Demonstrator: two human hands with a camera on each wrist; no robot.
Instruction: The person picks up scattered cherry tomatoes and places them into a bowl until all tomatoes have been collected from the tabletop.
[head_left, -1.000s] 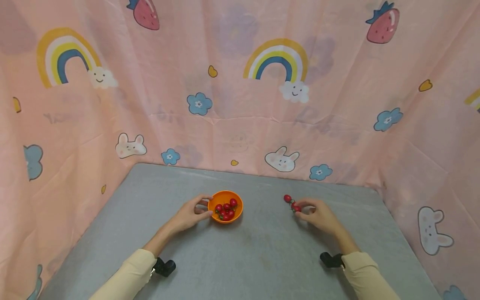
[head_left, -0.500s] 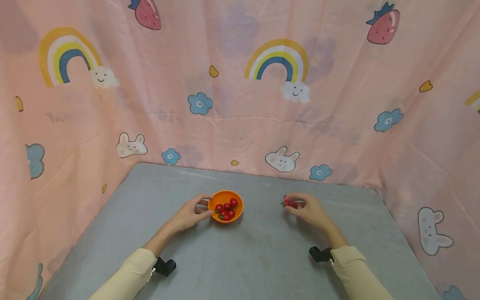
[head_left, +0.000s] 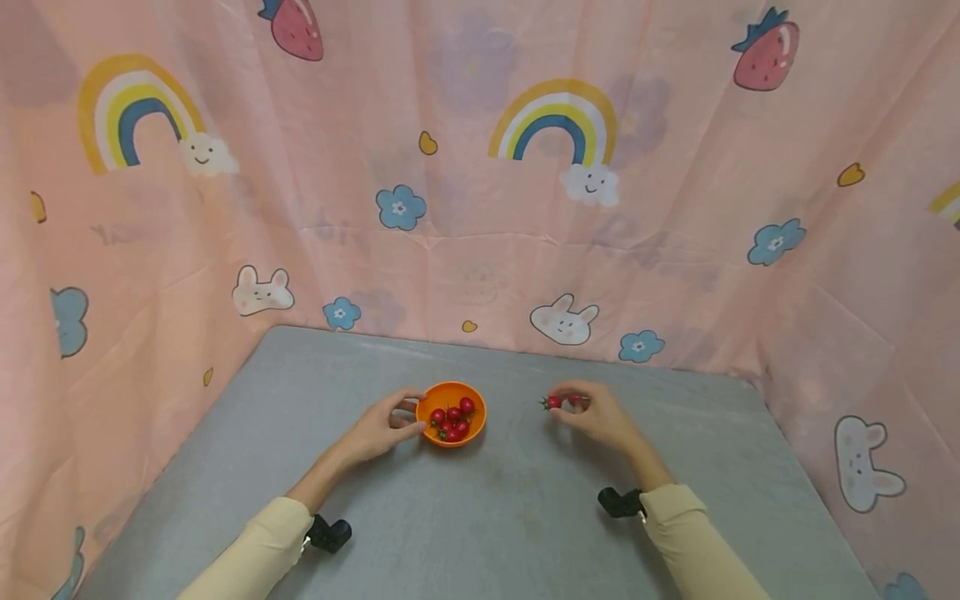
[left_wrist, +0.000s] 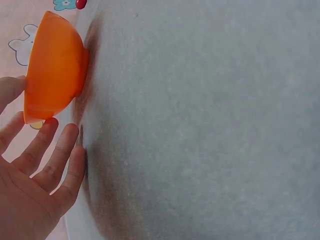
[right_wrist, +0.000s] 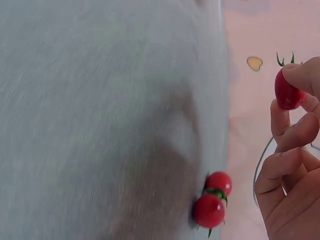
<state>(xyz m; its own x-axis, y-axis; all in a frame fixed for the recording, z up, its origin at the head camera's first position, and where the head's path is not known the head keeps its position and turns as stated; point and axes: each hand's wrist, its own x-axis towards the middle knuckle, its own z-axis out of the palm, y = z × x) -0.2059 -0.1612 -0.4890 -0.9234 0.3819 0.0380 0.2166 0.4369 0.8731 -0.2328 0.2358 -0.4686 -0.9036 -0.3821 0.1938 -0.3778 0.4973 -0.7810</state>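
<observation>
An orange bowl (head_left: 474, 429) with several red cherry tomatoes (head_left: 453, 427) inside sits on the table. My left hand (head_left: 381, 429) holds the bowl's left side, thumb and fingers at the rim; the left wrist view shows the bowl's outside (left_wrist: 55, 65) and the remaining fingers spread below it. To the bowl's right, my right hand (head_left: 602, 415) pinches one cherry tomato (right_wrist: 287, 91) between thumb and fingers, above the table, its green stem sticking out. Two more cherry tomatoes (right_wrist: 209, 210) lie together on the table; in the head view the right hand mostly hides them.
The grey table (head_left: 487, 517) reaches back to a pink curtain (head_left: 465, 275) printed with rainbows, rabbits and flowers, which surrounds it at the back and sides. A black wrist camera (head_left: 330, 533) sits on the left wrist, another (head_left: 621, 502) on the right.
My right hand has picked a cherry tomato off the table and moved left with it toward the bowl. The left hand and the bowl have stayed in place.
</observation>
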